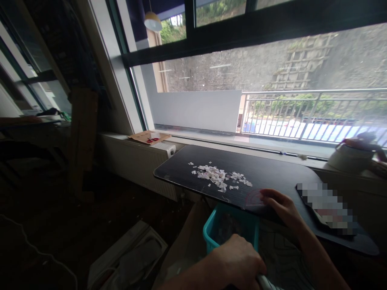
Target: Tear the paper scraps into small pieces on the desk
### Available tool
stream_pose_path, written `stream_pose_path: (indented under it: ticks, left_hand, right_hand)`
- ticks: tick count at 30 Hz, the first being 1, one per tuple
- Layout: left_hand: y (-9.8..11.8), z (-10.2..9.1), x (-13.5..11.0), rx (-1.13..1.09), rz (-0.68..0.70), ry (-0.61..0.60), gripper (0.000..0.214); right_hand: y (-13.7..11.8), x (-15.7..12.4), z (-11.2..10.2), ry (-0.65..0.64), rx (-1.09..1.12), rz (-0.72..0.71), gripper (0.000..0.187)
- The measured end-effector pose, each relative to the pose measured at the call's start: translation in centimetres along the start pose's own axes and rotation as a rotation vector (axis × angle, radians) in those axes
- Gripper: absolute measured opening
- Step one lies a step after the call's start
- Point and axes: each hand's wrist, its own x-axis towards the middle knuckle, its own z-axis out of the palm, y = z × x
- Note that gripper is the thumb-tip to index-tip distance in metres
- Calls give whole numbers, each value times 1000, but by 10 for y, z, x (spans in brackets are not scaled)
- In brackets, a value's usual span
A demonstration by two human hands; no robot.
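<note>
I operate the right grip [279,204] at the tabletop [272,169] front edge, its fingertips closed on the right end of a red-marked clear plate [253,198]. The paper scraps [213,175] lie leftward, their long axis roughly parallel to that edge; the right grip is nearer. The left grip [237,257], below the edge beside the teal bin [208,237], clasps an unidentified pale object [263,282].

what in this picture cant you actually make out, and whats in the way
All in the head view:
- Contents of the teal bin: dim, partly behind the left hand.
- Pale object at the left hand: cut off by the bottom edge.
- Clear pinkish piece at the right hand: see-through and faint.
- Item on the black table: pixelated.
- Any marks on the paper scraps: too small.
</note>
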Motion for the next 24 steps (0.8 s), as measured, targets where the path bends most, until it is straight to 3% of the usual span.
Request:
stream_pose_path:
  ticks: [3, 5, 13, 15, 19, 24]
  left_hand:
    - [-1, 1, 0, -18, -10, 8, 22]
    - [-2, 2, -1, -27, -10, 15, 23]
    - [-6, -2, -2, -54, -14, 12, 25]
    - [-6, -2, -2, -63, -12, 18, 25]
    - [-4, -5, -2, -56, -13, 16, 24]
    - [-2, -11, -5, -51, -33, -31, 23]
  right_hand:
    - [8, 8, 2, 141, -74, -15, 40]
    - [13, 13, 5, 170, -97, -18, 42]
    - [-4, 6, 8, -5, -48, -19, 35]
    - [-7, 3, 6, 1, -43, -21, 34]
    - [-6, 2, 5, 140, -123, -19, 32]
    - [-7, -2, 4, 1, -80, -31, 28]
